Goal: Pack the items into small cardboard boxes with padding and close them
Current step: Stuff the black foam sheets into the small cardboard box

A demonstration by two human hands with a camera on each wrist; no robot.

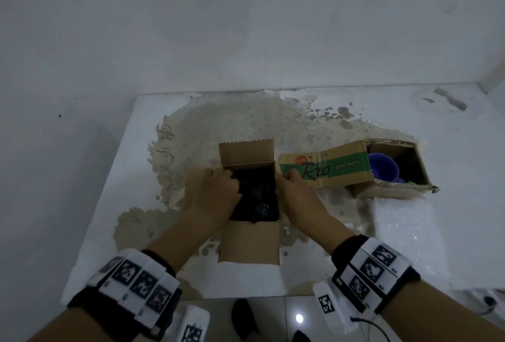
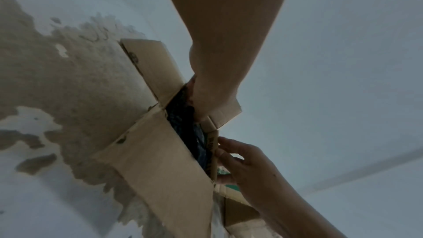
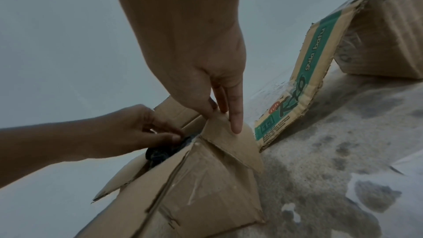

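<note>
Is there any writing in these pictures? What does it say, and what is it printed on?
"Rio": big dark letters on the green band of the printed box flap.
"gula batu": pale letters on the same green band.
"Teh": seems to read so, in the small orange circle beside "Rio"; blurred.
Fine print at the flap's end: too small to read.
Black-and-white square patterns on the wrist bands: codes, not words.
Plain box: no writing seen.

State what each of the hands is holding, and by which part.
Left hand presses the dark item down inside the open cardboard box, fingers on its top. Right hand pinches that box's right flap at its edge.
</note>
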